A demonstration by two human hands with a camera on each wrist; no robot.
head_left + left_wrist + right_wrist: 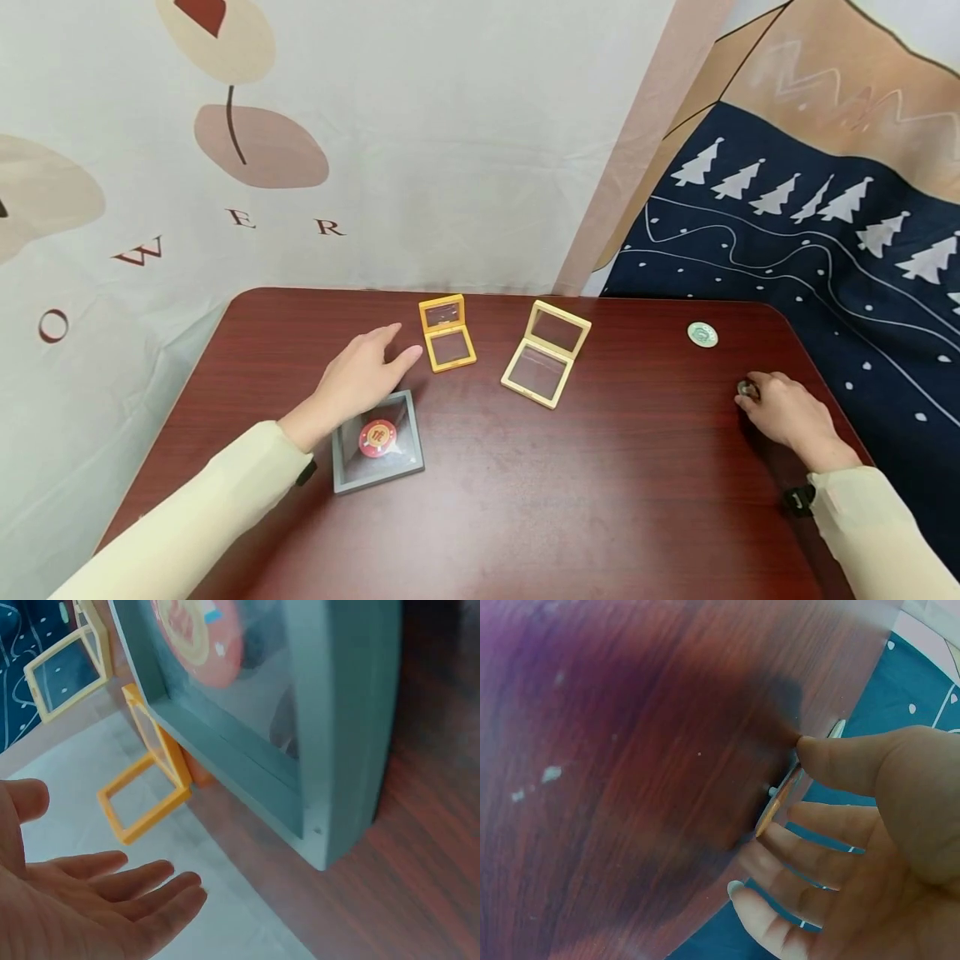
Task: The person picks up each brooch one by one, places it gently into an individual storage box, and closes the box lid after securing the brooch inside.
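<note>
My left hand (pixel 352 375) reaches over the back edge of a grey square display frame (pixel 379 483), fingers extended toward a small orange-yellow hinged frame (pixel 451 364). In the left wrist view its fingers are spread apart with nothing between them. Inside the grey frame, behind clear film, sits a red poker chip (pixel 377 438). At the table's right side my right hand (pixel 786 410) pinches a coin (pixel 747 389) by its rim between thumb and fingers, low over the tabletop. Seen edge-on in the right wrist view, the coin (pixel 778 802) looks golden-brown.
A cream hinged frame (pixel 535 397) stands opened right of the orange-yellow one. Toward the back right of the dark red table (pixel 600 500) lies a pale green and white chip (pixel 702 335). Behind the table hang a printed white curtain (pixel 450 167) and a navy cloth (pixel 750 233).
</note>
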